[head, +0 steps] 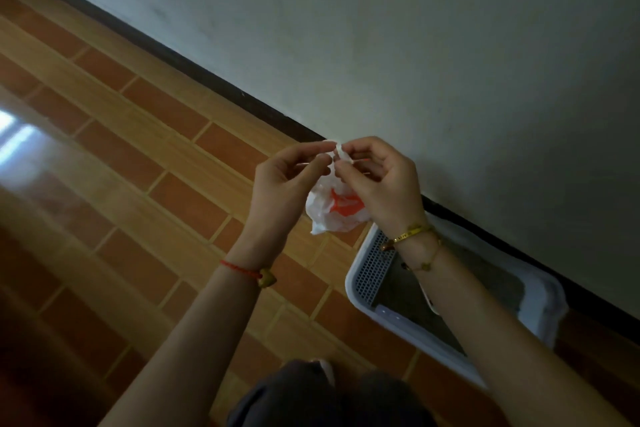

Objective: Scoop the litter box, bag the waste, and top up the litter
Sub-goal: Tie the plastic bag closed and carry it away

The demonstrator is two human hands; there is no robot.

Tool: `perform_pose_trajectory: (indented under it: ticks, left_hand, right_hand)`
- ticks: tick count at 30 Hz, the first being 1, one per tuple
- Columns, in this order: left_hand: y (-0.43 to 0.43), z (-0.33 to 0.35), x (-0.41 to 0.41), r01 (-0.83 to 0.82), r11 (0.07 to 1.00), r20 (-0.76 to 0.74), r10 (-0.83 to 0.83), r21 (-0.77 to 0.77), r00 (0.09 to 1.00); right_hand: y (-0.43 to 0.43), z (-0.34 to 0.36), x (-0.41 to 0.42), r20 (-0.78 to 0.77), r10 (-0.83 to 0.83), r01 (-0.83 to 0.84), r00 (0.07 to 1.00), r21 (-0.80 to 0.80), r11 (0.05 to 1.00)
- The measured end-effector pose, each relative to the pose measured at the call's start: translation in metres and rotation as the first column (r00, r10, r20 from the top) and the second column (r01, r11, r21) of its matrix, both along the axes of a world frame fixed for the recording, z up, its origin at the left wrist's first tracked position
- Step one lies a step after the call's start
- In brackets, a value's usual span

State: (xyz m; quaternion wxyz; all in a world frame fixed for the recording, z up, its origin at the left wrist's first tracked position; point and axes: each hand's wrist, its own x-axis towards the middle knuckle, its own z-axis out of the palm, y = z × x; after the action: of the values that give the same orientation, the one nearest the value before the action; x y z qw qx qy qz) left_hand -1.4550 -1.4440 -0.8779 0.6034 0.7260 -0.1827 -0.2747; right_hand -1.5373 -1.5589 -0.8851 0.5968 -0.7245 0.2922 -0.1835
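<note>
A small white plastic bag (327,210) with an orange print hangs in the air between my hands, above the floor. My left hand (287,177) pinches one twisted strip of the bag's top. My right hand (377,177) pinches the other strip right beside it, fingertips nearly touching. The white litter box (363,274) stands on the floor against the wall at the lower right, with a perforated white ledge and grey litter (498,284) inside. My right forearm crosses over the box and hides part of it.
The floor (138,156) is glossy tile in orange and tan strips. A dark baseboard (194,69) runs diagonally below a pale wall (415,45). My dark-clothed knees (332,399) show at the bottom edge.
</note>
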Motion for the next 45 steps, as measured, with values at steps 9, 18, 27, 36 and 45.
perform_pose_trajectory:
  ticks: [9, 18, 27, 36, 45]
  left_hand:
    - [0.014, 0.23, -0.024, -0.068, 0.997, 0.015, 0.068, -0.02, 0.998]
    - [0.037, 0.427, -0.049, -0.144, 0.988, -0.034, 0.142, -0.061, 0.989]
    - [0.068, 0.547, -0.088, -0.136, 0.987, -0.135, 0.123, -0.091, 0.983]
    - [0.097, 0.582, -0.116, -0.143, 0.985, -0.199, 0.122, -0.096, 0.972]
    - [0.139, 0.589, -0.12, -0.237, 0.969, 0.302, 0.207, 0.065, 0.931]
  right_hand:
    - [0.019, 0.217, -0.013, 0.043, -0.026, 0.026, 0.999, -0.002, 1.0]
    - [0.04, 0.418, -0.03, 0.056, 0.002, 0.0, 0.998, -0.031, 1.0]
    - [0.06, 0.534, -0.057, 0.06, 0.096, -0.083, 0.994, -0.196, 0.977]
    - [0.083, 0.573, -0.074, 0.0, 0.171, -0.166, 0.985, -0.259, 0.952]
    - [0.107, 0.594, -0.07, 0.011, 0.372, -0.35, 0.928, -0.321, 0.88]
